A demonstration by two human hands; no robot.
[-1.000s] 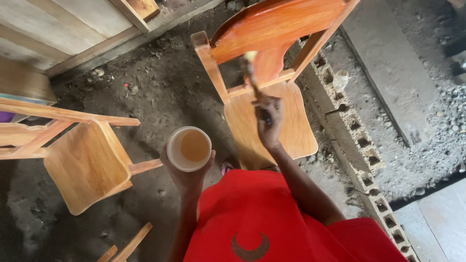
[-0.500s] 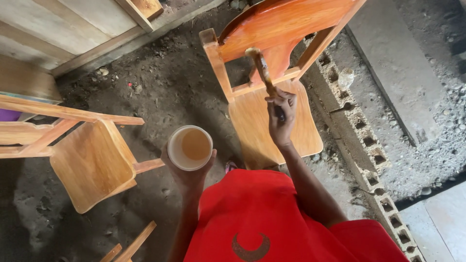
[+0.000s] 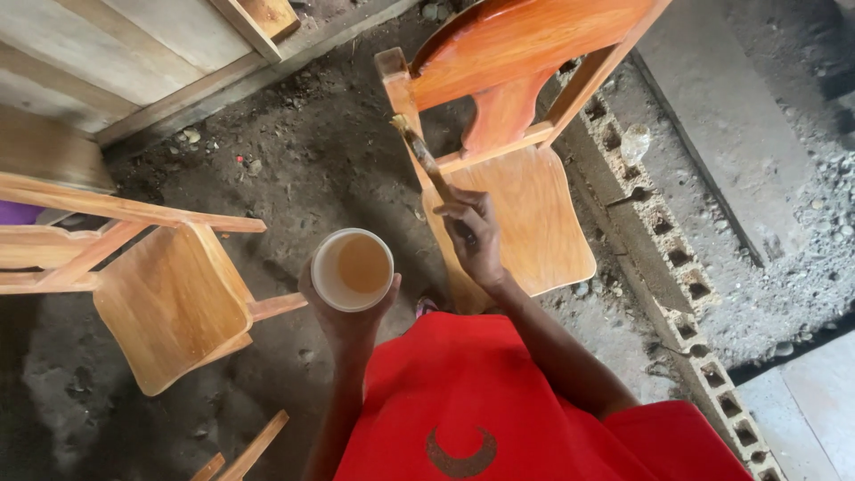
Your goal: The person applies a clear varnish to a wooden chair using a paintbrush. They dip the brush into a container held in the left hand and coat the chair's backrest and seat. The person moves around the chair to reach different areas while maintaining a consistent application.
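Right hand (image 3: 476, 245) has its fingers (image 3: 459, 207) wrapped tight round the handle of a brush (image 3: 420, 151), bristle end sitting right up against the left back post of the orange-brown chair (image 3: 517, 134). Left hand (image 3: 349, 312) cups a small round cup (image 3: 352, 269) from underneath, fingers closed on it, held level in front of the red shirt (image 3: 499, 401), well apart from the chair.

Looks like the coating step is on the post now; the seat and back rail seem glossier than the pale chair (image 3: 169, 303) on the left, though the light makes that hard to call. I'd say the next bit needs a steady stroke along that narrow post edge without dragging onto the dirt floor (image 3: 294, 169).

Room-wise: open floor between the two chairs, a row of hollow blocks (image 3: 659, 232) close on the right, a timber wall (image 3: 134, 62) behind on the left.
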